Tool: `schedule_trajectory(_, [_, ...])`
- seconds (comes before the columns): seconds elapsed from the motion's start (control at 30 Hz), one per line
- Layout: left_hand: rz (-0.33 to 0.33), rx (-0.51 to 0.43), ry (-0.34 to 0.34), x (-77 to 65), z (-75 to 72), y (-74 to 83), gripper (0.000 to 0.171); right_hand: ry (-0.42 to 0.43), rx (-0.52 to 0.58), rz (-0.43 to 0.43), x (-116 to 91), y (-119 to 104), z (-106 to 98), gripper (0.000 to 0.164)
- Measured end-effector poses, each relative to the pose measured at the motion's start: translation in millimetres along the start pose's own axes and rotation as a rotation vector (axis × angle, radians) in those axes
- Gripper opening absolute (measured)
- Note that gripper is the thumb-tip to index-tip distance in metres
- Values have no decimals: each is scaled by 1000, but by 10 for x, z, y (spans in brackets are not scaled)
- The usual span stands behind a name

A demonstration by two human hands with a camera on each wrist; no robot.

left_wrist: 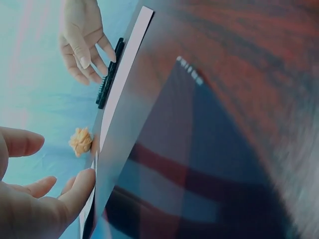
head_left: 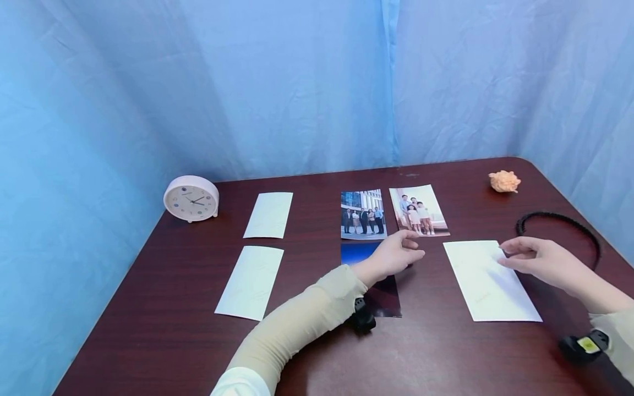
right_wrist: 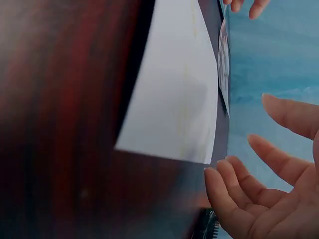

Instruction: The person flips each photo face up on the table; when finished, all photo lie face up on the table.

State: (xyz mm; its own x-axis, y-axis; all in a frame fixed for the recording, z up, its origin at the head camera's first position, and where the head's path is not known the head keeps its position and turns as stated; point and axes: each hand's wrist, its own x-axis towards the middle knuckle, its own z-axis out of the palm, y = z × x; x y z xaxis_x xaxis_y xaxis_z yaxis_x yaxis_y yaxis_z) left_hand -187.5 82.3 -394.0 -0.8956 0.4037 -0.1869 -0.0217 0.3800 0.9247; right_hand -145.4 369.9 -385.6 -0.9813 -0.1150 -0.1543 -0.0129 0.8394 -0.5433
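My left hand (head_left: 396,254) hovers over a dark blue photo (head_left: 383,300), its fingers loosely bent and holding nothing. The forearm covers part of that photo. My right hand (head_left: 547,261) is beside the right edge of a white sheet (head_left: 487,286) lying on the table; thumb and fingers are apart in the right wrist view, with nothing between them. Behind the left hand lie a photo of a group in office clothes (head_left: 363,220) and a family photo (head_left: 418,212). The left hand's fingertips come near the family photo's lower edge.
Two more white sheets, a far one (head_left: 269,214) and a nearer one (head_left: 251,283), lie on the left. A round white clock (head_left: 191,199) stands at the back left corner. To the right are a peach-coloured crumpled flower-like thing (head_left: 504,181) and a black curved band (head_left: 564,215). Blue curtains surround the table.
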Motion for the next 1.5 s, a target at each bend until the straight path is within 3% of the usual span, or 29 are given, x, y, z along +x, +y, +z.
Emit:
schedule_trajectory(0.33, [6, 2, -21, -5, 165, -37, 39, -76, -37, 53, -86, 156, 31, 64])
schedule_trajectory(0.57, [22, 45, -21, 0, 318, 14, 36, -94, 13, 50, -134, 149, 53, 63])
schedule_trajectory(0.83, [52, 98, -93, -17, 310, 46, 37, -99, 105, 2, -172, 108, 110, 57])
schedule_trajectory(0.97, [124, 240, -181, -6, 291, 22, 42, -109, 152, -27, -189, 92, 140, 52])
schedule_trajectory(1.17, [253, 601, -241, -18, 271, 13, 49, -106, 194, -42, -210, 53, 160, 50])
schedule_trajectory(1.3, [331, 848, -269, -36, 256, 45, 56, -90, 136, -16, -226, 5, 154, 52])
schedule_trajectory(1.4, [332, 1015, -327, -67, 258, 74, 67, -78, 87, 17, -230, -38, 157, 55])
schedule_trajectory(1.5, [261, 1118, -393, -117, 271, 102, 80, -77, 72, 48, -229, -73, 159, 57])
